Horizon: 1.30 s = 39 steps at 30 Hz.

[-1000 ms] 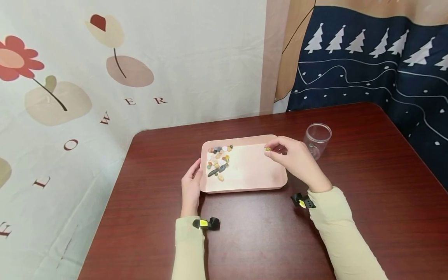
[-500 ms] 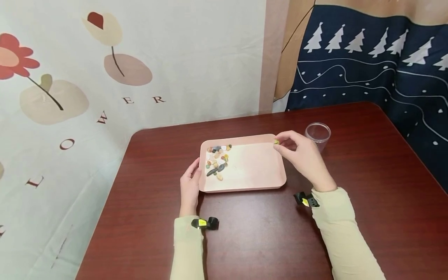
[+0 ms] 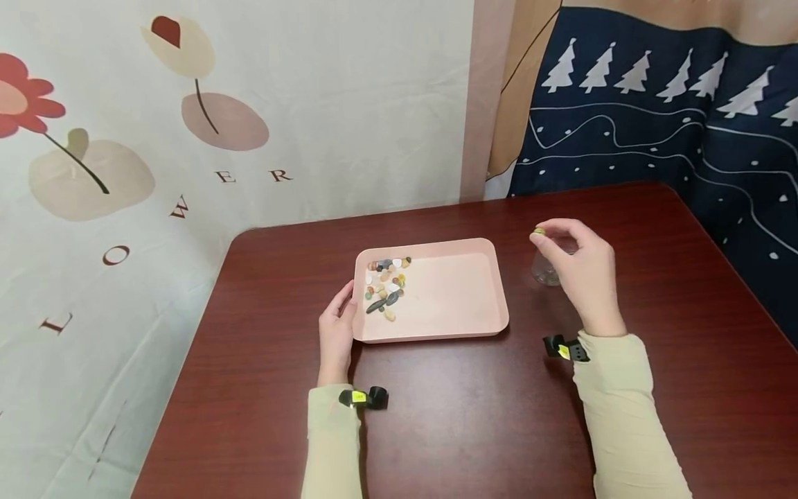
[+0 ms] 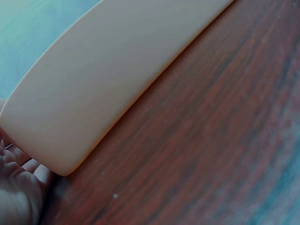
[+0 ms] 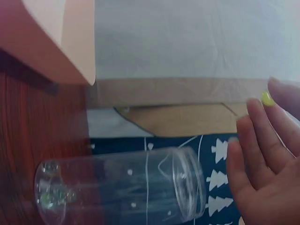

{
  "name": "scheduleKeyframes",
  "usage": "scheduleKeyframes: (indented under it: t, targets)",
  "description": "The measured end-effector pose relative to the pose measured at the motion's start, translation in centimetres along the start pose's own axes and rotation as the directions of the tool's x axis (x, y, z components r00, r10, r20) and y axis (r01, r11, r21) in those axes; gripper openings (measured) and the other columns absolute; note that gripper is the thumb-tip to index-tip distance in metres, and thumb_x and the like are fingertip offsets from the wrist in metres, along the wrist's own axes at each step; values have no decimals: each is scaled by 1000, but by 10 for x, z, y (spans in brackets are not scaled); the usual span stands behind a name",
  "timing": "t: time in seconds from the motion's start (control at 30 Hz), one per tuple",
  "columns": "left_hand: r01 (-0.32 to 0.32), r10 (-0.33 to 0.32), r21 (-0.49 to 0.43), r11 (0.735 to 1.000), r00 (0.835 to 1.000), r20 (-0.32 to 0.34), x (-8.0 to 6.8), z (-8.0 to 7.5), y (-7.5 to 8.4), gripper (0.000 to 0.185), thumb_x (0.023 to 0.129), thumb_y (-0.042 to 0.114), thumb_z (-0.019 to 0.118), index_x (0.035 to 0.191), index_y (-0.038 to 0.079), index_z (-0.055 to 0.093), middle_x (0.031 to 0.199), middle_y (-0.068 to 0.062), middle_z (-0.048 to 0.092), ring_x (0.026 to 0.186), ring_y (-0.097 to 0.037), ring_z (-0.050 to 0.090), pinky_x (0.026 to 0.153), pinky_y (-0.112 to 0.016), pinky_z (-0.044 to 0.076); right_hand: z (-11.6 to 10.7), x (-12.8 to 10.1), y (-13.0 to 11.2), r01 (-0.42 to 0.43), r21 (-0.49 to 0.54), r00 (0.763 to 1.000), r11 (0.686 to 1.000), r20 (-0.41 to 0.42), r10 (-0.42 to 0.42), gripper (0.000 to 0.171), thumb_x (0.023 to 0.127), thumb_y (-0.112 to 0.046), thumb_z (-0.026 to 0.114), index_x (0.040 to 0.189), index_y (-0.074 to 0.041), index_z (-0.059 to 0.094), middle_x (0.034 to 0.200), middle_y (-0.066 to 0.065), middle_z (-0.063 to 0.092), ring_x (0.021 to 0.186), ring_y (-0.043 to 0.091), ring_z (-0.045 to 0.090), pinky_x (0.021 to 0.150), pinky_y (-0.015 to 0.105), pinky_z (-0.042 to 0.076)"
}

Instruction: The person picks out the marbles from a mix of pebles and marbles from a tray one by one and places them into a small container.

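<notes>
At the right of centre in the head view, the right hand pinched a small yellow-green stone above the clear jar. The left hand, fingers relaxed, touched the pink tray edge left of centre.

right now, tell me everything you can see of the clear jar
The jar is a clear, plastic-looking cylinder with a wide open mouth, a raised rim and no lid. It stands upright on the table, right of the tray and apart from it. A few small stones, some greenish, lie on its bottom. The right hand hovers over its mouth, pinching a small yellow stone and hiding much of it in the head view. No contact with the jar shows.
</notes>
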<state>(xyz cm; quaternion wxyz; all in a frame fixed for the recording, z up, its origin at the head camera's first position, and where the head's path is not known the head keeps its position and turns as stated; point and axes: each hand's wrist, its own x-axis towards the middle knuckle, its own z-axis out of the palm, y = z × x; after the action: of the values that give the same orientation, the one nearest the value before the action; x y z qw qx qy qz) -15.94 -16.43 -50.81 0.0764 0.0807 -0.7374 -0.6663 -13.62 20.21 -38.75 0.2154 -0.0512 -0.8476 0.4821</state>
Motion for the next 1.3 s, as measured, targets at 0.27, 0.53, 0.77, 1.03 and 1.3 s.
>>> scheduleKeyframes:
  t: [0.27, 0.53, 0.77, 1.03, 1.3]
  targets:
    - [8, -8, 22, 1000, 1000, -17, -2, 0, 1, 32, 91, 17, 51, 122, 24, 56, 122, 11, 52, 114, -3, 44, 92, -25, 39, -9, 2, 11, -56, 12, 993, 998, -102, 57, 31, 80, -42, 62, 105, -25, 64, 99, -4, 62, 87, 11, 52, 69, 20, 41]
    - [-2, 1, -11, 1000, 1000, -22, -1, 3, 0, 32, 91, 15, 51, 122, 23, 56, 122, 10, 53, 113, -3, 46, 91, -24, 40, -17, 12, 25, -100, -21, 975, 995, -200, 93, 31, 80, -39, 64, 105, -21, 67, 112, -7, 59, 108, 5, 45, 89, 33, 36]
    - [2, -2, -2, 1000, 1000, -22, -1, 4, 0, 33, 91, 14, 50, 122, 23, 56, 122, 10, 53, 114, -3, 45, 92, -24, 39, -22, 16, 42, -151, -22, 966, 988, -216, 142, 33, 79, -41, 64, 105, -21, 67, 112, -5, 60, 109, 8, 45, 92, 36, 34]
    - [5, -5, -8, 1000, 1000, -16, -1, 5, 2, 32, 91, 16, 51, 122, 23, 55, 123, 9, 52, 113, -4, 46, 91, -24, 40, -23, 15, 52, -205, -51, 963, 977, -190, 192, 36, 79, -46, 61, 107, -25, 65, 109, -2, 60, 102, 14, 47, 81, 32, 35]
    - [6, -6, -1, 1000, 1000, -20, -2, 3, 4, 33, 91, 14, 50, 122, 23, 56, 122, 10, 53, 112, -5, 47, 90, -25, 40, -22, 15, 56, -195, -32, 966, 980, -181, 186, 31, 80, -42, 61, 108, -26, 64, 110, -5, 60, 102, 12, 48, 79, 27, 37]
